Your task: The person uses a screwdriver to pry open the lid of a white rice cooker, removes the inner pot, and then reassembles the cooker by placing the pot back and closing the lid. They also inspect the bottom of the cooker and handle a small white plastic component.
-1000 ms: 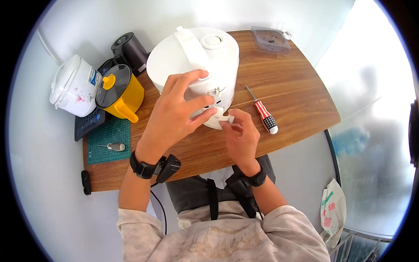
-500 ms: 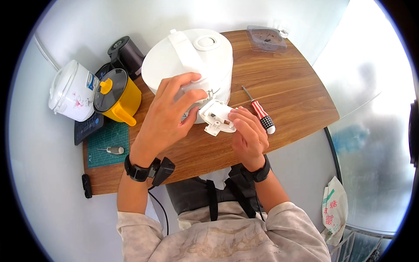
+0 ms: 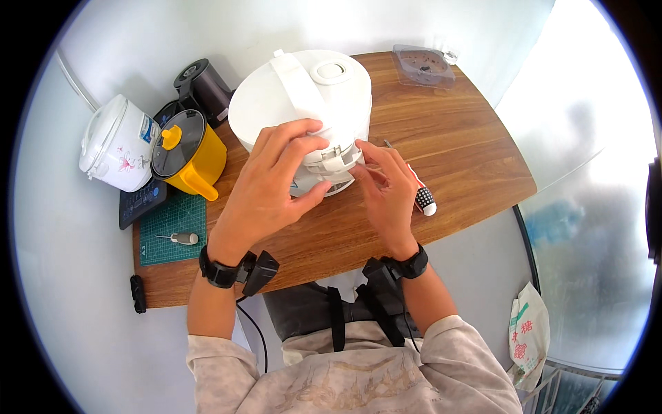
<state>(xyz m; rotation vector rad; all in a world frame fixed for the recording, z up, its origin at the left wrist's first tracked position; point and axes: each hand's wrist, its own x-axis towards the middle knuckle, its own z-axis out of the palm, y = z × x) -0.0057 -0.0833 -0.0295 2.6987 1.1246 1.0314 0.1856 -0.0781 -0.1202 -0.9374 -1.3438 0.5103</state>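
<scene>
While apparently steadying white cooker (image 3: 265, 93) at far middle of table (image 3: 455, 138) with loosely spread left hand (image 3: 265, 176), pinches white cover (image 3: 334, 164) at near face with right hand (image 3: 387, 186) (screwdriver (image 3: 424, 196) parked just right, presumably for reach).

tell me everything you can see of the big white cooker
The cooker stands upright on the wooden table, a rounded body that looks like glossy white plastic. Its lid looks shut, with a white handle lying across it and a round vent. The left hand seems to touch its near edge; the right hand holds a white part at its near side.
</scene>
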